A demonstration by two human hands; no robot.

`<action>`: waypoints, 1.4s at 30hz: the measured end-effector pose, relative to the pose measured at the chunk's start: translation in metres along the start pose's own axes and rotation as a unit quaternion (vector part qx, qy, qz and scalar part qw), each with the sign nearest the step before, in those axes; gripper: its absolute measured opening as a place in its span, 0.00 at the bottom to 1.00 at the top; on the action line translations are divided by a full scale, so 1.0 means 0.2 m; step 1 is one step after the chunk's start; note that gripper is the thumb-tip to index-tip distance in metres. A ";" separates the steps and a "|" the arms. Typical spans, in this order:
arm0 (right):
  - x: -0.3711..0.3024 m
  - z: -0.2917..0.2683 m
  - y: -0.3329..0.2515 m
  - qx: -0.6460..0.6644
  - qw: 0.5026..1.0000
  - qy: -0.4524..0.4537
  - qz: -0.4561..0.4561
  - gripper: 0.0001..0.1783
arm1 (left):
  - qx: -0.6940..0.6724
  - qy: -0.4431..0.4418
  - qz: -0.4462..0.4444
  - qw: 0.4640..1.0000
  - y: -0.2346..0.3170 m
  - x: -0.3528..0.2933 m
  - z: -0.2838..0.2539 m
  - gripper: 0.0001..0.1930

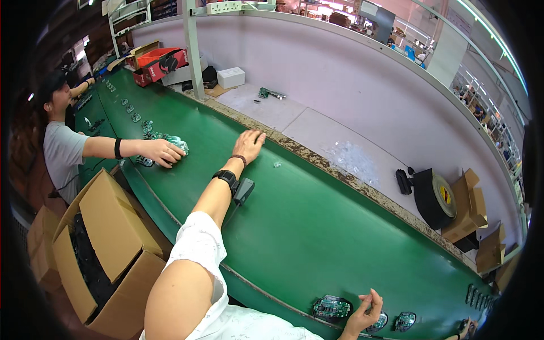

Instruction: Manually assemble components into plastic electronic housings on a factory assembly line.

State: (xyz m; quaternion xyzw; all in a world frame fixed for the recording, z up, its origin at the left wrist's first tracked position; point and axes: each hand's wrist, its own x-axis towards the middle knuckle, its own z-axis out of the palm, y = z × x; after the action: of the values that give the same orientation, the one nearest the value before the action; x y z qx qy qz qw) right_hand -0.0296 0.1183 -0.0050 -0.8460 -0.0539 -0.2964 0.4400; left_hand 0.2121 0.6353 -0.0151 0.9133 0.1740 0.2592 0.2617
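My left arm stretches over a green conveyor belt [294,226], a dark watch and a beaded bracelet at its wrist. At the belt's far edge, my left hand [247,145] has loosely bent fingers, with nothing visible in them. A small clear piece [277,165] lies on the belt close by. Low on the right, my right hand [365,314] has thumb and fingers drawn together; whatever is between them is too small to make out. Beside it lies a dark rounded housing with a green circuit board [332,307]. A similar board unit [404,322] lies to its right.
A co-worker's hand [164,152] rests at a pile of clear-wrapped boards [148,131]. Clear pieces [354,161] are heaped on the far ledge near a black tape roll [435,199]. A dark device [243,191] stands beside my forearm. An open carton [110,226] stands left.
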 end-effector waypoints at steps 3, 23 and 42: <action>0.01 0.02 0.01 0.014 0.999 0.003 0.040 0.09 | -0.057 -0.068 0.060 0.994 0.07 -0.06 0.03 0.25; 0.00 0.04 0.02 -0.086 0.995 0.031 0.024 0.11 | -0.049 -0.036 0.100 0.993 -0.25 0.25 -0.05 0.20; 0.03 -0.03 -0.01 0.011 0.997 0.074 -0.004 0.10 | -0.029 -0.112 0.295 0.949 0.60 -0.49 0.22 0.09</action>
State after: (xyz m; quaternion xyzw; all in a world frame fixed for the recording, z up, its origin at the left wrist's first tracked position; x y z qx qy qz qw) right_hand -0.0274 0.1141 0.0026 -0.8165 -0.0285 -0.3591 0.4512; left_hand 0.1795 0.4774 -0.0159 0.9391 -0.1407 0.2257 0.2175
